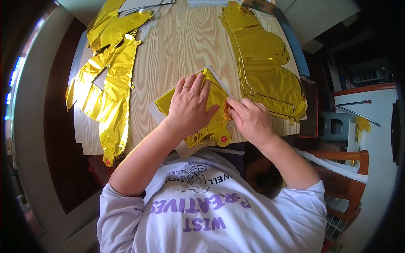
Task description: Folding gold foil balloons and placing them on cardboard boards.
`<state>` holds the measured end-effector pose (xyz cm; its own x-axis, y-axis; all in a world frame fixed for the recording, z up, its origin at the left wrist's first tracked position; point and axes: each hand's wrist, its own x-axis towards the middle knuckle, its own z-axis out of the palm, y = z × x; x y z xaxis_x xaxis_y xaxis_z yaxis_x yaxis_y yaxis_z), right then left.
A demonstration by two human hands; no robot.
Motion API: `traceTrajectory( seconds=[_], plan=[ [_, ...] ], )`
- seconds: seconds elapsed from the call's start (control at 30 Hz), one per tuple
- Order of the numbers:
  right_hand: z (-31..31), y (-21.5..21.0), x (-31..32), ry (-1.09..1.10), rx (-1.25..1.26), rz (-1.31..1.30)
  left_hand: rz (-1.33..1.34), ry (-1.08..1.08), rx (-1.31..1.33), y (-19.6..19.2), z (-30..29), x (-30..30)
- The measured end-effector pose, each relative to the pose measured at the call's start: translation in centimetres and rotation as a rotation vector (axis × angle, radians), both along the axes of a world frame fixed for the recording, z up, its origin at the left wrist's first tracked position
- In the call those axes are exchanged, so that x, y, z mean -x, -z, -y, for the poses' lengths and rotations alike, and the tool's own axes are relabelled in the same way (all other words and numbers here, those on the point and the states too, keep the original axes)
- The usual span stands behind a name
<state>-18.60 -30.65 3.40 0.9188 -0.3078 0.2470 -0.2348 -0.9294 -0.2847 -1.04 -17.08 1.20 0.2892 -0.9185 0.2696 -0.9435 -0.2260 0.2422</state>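
Observation:
A gold foil balloon [215,93], folded into a flat packet, lies on a pale grey card [156,111] near the table's front edge. My left hand [189,103] rests flat on top of it, fingers stretched out and a ring on one of them. At the packet's right side, my right hand [252,122] has its fingers curled and pinched on the crinkled foil edge. A rounded tab with a red dot [224,139] sticks out of the packet toward me. The card is mostly covered by the foil and my hands.
Unfolded gold foil balloons [116,97] lie on the table's left. Another large gold balloon [261,55] lies flat at the right, a thin pale cord along it. Cards [141,5] sit at the far edge. A wooden chair [358,168] stands at the right.

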Motion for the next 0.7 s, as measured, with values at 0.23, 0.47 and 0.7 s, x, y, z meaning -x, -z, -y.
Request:
traceTrajectory(
  seconds=[0.23, 0.47, 0.7],
  plan=[
    [1.2, -1.7, -1.6, -0.054, -0.046, -0.123, -0.036, 0.010, 0.011, 0.1, -0.3, -0.2],
    [2.6, 1.9, -6.9, -0.360, -0.021, -0.100, -0.080, 0.020, 0.063, 0.6, -0.2, -0.3],
    [3.2, 3.3, -7.0, -0.371, -0.028, -0.161, -0.130, 0.027, 0.037, 0.6, -0.9, -0.6]
  ],
)
